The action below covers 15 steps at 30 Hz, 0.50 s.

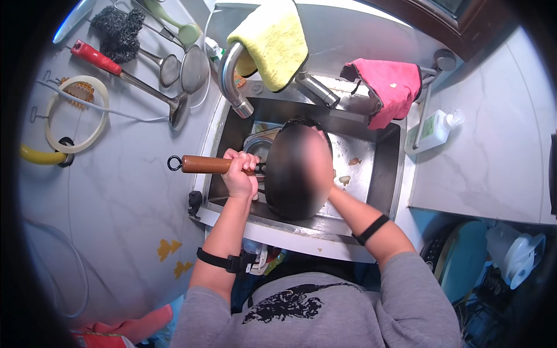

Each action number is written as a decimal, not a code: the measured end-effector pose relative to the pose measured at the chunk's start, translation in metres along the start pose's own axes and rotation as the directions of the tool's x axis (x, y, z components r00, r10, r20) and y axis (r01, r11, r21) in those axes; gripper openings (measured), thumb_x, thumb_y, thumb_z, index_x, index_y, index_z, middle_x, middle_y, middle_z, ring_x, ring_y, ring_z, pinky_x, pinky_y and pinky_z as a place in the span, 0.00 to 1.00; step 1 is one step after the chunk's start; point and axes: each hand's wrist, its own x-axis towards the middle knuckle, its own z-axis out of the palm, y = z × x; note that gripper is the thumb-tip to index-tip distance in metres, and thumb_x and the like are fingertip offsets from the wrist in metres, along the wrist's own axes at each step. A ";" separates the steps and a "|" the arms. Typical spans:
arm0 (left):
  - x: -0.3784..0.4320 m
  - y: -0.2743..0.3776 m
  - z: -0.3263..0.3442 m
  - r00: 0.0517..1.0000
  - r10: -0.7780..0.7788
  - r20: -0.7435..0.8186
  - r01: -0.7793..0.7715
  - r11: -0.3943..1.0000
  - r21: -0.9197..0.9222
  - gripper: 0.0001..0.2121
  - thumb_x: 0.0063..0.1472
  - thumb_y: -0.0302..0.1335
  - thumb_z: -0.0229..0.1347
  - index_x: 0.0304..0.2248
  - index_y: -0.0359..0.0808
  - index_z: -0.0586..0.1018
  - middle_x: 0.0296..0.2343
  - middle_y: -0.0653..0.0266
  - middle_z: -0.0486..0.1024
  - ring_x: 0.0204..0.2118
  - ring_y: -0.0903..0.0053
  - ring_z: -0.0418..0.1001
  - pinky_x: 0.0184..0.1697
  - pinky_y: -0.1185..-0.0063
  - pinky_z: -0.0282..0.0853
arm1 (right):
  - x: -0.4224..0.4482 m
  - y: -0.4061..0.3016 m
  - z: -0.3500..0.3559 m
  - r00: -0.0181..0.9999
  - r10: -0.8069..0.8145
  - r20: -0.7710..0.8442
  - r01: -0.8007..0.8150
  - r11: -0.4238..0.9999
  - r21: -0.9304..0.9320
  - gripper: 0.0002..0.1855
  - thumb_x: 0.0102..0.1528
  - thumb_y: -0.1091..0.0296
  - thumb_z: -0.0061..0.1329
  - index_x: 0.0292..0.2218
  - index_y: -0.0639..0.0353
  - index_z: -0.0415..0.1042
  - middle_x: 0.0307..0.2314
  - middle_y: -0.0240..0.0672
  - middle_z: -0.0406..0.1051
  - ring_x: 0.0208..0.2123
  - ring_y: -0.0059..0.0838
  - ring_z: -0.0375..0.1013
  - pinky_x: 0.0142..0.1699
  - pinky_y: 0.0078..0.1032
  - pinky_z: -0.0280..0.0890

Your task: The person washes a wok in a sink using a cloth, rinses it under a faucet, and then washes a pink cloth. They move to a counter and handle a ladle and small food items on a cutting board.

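Note:
A dark pan (289, 174) with a brown wooden handle (204, 165) is held tilted over the stainless steel sink (385, 174). Closed around the handle near the pan is my left hand (241, 172). My right hand (320, 161) is at the pan's right side, mostly blurred; whether it grips the rim or something else cannot be told. Behind the pan, black mesh-like material shows at its upper edge. Small food scraps (354, 161) lie on the sink floor to the right.
A curved metal faucet (230, 78) carries a yellow cloth (276, 43). A pink cloth (394, 89) hangs at the back right, near a white bottle (433, 130). On the left wall hang a red-handled ladle (145, 89), strainers (195, 69) and a black scrubber (117, 32).

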 end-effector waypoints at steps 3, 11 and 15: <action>0.000 -0.001 0.004 0.999 0.017 -0.033 -0.018 1.000 -0.021 0.08 0.49 0.18 0.43 0.21 0.40 0.57 0.13 0.71 0.55 0.17 0.80 0.56 0.28 0.77 0.58 | 0.027 0.035 -0.008 0.647 0.741 0.181 -0.758 0.601 0.253 0.23 0.60 0.62 0.31 0.51 0.69 0.58 0.49 0.49 0.61 0.52 0.44 0.58 0.57 0.28 0.50; 0.003 -0.002 0.001 1.000 -0.003 0.025 0.003 1.000 0.009 0.09 0.49 0.20 0.44 0.21 0.42 0.57 0.13 0.72 0.54 0.17 0.81 0.55 0.31 0.76 0.59 | -0.001 0.017 0.009 0.998 -0.062 0.021 0.065 0.980 -0.190 0.20 0.58 0.63 0.36 0.50 0.61 0.62 0.49 0.44 0.62 0.55 0.43 0.55 0.58 0.32 0.49; -0.001 -0.005 0.009 0.999 0.008 0.037 -0.008 1.000 0.003 0.09 0.50 0.20 0.44 0.21 0.42 0.57 0.13 0.72 0.55 0.17 0.81 0.55 0.31 0.76 0.59 | 0.040 0.042 -0.002 0.611 0.776 0.158 -0.783 0.563 0.263 0.23 0.59 0.55 0.31 0.46 0.63 0.66 0.43 0.50 0.67 0.49 0.44 0.63 0.53 0.29 0.56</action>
